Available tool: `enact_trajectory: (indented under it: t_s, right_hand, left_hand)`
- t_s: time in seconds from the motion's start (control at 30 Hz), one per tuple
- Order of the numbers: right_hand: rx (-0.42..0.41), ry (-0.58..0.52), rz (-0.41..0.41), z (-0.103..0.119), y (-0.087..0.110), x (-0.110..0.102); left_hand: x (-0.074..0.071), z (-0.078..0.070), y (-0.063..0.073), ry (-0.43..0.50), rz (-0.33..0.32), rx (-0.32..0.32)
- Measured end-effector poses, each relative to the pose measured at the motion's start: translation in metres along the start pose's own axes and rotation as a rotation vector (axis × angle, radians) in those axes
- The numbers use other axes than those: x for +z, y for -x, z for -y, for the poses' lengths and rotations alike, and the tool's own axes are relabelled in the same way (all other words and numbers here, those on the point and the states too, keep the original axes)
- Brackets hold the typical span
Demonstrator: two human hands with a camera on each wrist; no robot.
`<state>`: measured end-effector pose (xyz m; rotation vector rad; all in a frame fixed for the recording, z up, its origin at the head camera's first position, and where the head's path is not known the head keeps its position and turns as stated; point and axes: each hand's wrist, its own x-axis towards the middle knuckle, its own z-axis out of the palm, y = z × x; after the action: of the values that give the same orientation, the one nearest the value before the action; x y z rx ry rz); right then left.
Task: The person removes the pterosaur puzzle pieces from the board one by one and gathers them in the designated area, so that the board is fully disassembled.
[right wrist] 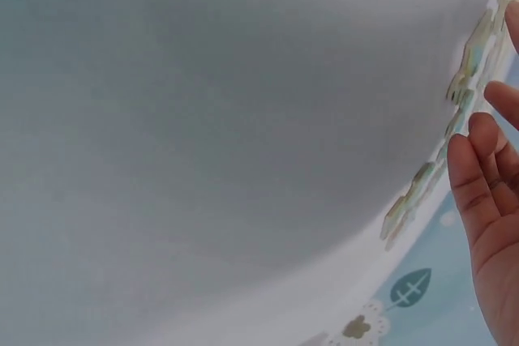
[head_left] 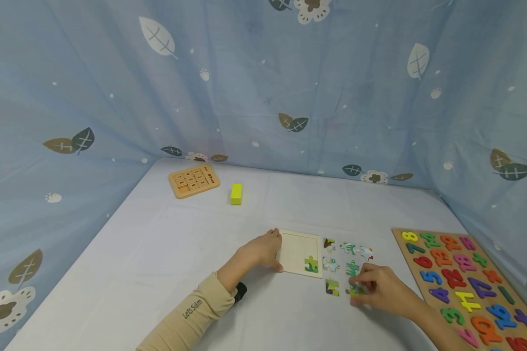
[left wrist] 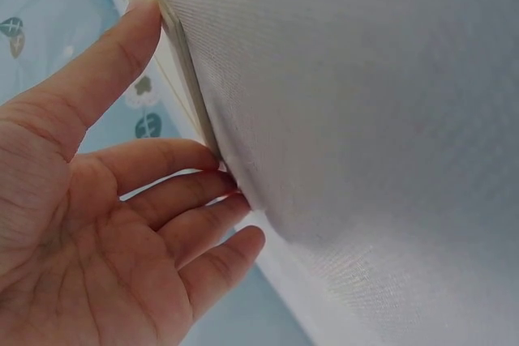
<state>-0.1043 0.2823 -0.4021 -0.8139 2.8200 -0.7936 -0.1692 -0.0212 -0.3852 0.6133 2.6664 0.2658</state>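
My left hand (head_left: 263, 250) is at the left edge of a square wooden puzzle tray (head_left: 293, 248), thumb and fingers spread along that side. In the left wrist view, the fingertips touch the rim of the tray (left wrist: 193, 79). One green jigsaw piece (head_left: 311, 264) lies in the tray's lower right corner. My right hand (head_left: 379, 287) hovers low over a green piece (head_left: 355, 291) at the near right of the loose pieces, thumb and forefinger apart on either side of it. Several other loose pieces (head_left: 331, 264) lie between the tray and this hand.
A number board (head_left: 415, 253) with colourful digits and signs lies at the right. Toward the back left are a wooden sliding number puzzle (head_left: 175, 187) and a yellow block (head_left: 236, 194). A patterned blue curtain (head_left: 246, 87) surrounds the white-covered table (head_left: 158, 253).
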Motion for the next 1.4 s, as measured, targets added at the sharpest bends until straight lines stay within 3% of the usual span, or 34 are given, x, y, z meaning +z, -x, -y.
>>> enact_trajectory:
  t_s: [0.47,0.7,1.1,1.4]
  right_hand:
    - [0.021,0.048,0.001,0.011,-0.02,-0.001]
    - [0.017,0.098,-0.04,0.022,-0.035,0.001]
    - [0.031,0.071,-0.006,0.039,-0.07,0.013]
    - [-0.031,0.082,0.008,0.044,-0.084,0.021]
  left_hand:
    - [-0.002,-0.001,0.0,-0.002,0.004,0.001]
    - [-0.002,-0.001,0.002,-0.001,-0.001,0.002]
    - [-0.002,-0.002,0.003,0.004,-0.002,-0.004]
    - [-0.004,-0.002,0.005,0.014,-0.005,0.006]
